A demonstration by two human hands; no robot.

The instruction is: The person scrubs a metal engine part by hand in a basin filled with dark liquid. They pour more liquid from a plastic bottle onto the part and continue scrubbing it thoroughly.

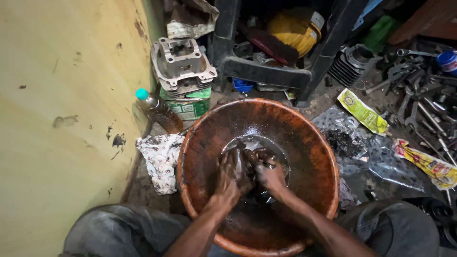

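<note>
Hands were both down in the middle of a big round orange basin (304, 143), pressed together over something dark and greasy sitting in the oily liquid at the bottom. Left hand (232, 176) and right hand (268, 172) were touching, fingers curled in around that part, though it was so coated in black gunk I couldn't tell what it was or how tight the grip was. Just left of the hands, outside the basin, lay a crumpled patterned rag (159, 159), and beyond that a plastic bottle (157, 110) with a teal cap leaned near the yellow wall (62, 119). Farther out past the hands sat a metal engine cylinder head (182, 64) on a green tin. Off to the right were yellow sachets (362, 112) and a pile of wrenches (423, 100) on the floor.
</note>
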